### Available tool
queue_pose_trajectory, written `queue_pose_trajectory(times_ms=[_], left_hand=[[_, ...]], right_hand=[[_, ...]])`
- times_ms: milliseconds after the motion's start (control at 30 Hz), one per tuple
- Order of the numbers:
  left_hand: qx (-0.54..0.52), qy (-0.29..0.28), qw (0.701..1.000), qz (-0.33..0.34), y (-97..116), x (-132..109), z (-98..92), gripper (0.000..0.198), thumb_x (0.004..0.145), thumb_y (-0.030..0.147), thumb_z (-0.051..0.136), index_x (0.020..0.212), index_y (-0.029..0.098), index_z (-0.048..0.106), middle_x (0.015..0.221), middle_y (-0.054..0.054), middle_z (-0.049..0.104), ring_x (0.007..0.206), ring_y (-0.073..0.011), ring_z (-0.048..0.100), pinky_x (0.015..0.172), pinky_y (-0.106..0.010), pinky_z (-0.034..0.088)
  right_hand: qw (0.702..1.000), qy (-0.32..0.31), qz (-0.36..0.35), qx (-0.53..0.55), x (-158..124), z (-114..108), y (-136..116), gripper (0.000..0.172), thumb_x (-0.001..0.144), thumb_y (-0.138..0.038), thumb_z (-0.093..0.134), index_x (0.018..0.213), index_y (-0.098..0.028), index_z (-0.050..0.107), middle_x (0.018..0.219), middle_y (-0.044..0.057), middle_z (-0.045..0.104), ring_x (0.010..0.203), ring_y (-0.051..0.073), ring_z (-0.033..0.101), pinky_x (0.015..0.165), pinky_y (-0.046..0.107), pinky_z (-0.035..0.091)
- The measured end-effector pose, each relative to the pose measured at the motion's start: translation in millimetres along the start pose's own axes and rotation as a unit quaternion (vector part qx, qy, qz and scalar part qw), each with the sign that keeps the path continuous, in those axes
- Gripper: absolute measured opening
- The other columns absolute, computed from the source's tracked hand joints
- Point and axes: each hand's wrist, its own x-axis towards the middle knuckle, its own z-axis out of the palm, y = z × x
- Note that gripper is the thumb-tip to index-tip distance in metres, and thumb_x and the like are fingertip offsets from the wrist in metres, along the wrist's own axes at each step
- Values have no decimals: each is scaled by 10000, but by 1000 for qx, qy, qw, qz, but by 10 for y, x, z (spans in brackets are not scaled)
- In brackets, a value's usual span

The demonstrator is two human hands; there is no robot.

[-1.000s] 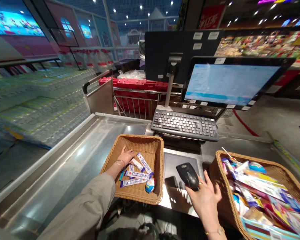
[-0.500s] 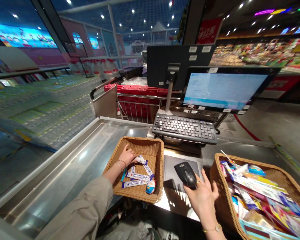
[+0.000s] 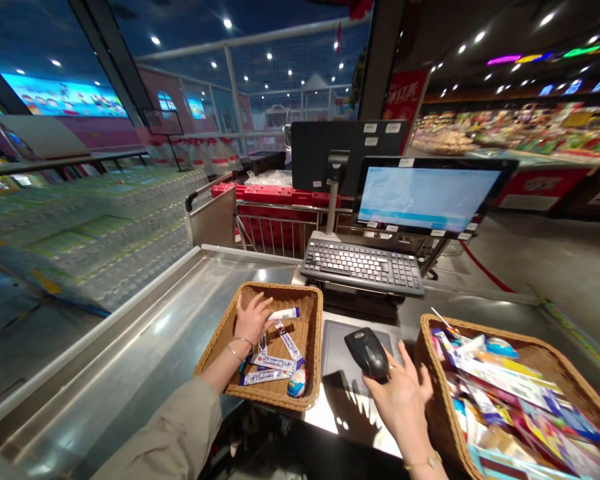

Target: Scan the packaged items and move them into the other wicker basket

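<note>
My left hand (image 3: 253, 319) is inside a small wicker basket (image 3: 230, 327) and pinches one end of a white and blue snack bar (image 3: 285, 313), lifted a little above the others. Several more bars (image 3: 273, 363) and a round wrapped sweet (image 3: 297, 385) lie on the basket floor. My right hand (image 3: 403, 393) holds a black barcode scanner (image 3: 366, 351) over a dark pad (image 3: 336, 343); its other fingers are spread. Just right of that hand stands a larger wicker basket (image 3: 437, 410) full of colourful packets (image 3: 500, 393).
A steel checkout counter (image 3: 145, 347) runs to the left. Behind the baskets sit a keyboard (image 3: 363, 267), a lit till screen (image 3: 425, 199) and a dark customer display (image 3: 347, 143). Red baskets in a metal trolley (image 3: 275, 220) stand beyond the counter.
My left hand has picked one snack bar off the pile and raised it towards the basket's far side. The right hand with the scanner has barely shifted. The view has tilted up slightly.
</note>
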Motion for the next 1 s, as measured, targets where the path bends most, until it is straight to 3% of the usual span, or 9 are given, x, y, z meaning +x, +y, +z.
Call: queue_pose_trajectory(times_ms=[200,433,733,1000], left_hand=[[-1,45,998,-50,298,7,-145,129,846,357,625,912,319,730,1317,-10,616,1350,-328,409,1109,-705,-42],[-16,63,995,-80,564,63,-189,154,851,395,617,936,324,724,1339,3,598,1369,-338,376,1090,-735,-36],[-54,114,991,-51,834,100,-148,166,840,421,630,915,312,729,1312,-31,618,1342,-361,403,1083,-734,-49],[-56,117,990,-47,983,130,-178,176,839,436,631,918,307,722,1314,-26,616,1350,-357,393,1087,-724,-64]], right_hand=[[1000,2,5,7,26,-85,-30,214,679,-355,593,837,-274,712,1180,12,681,1342,303,378,1103,575,105],[1000,-8,10,19,34,-151,-81,201,683,-324,585,830,-273,711,1196,8,673,1350,297,369,1107,570,104],[1000,-25,0,19,31,-225,-140,228,701,-276,578,890,-268,704,1248,11,644,1382,297,319,1110,578,100],[999,-28,-19,16,29,-242,-168,178,688,-263,596,833,-255,699,1252,23,642,1388,323,305,1099,598,107]])
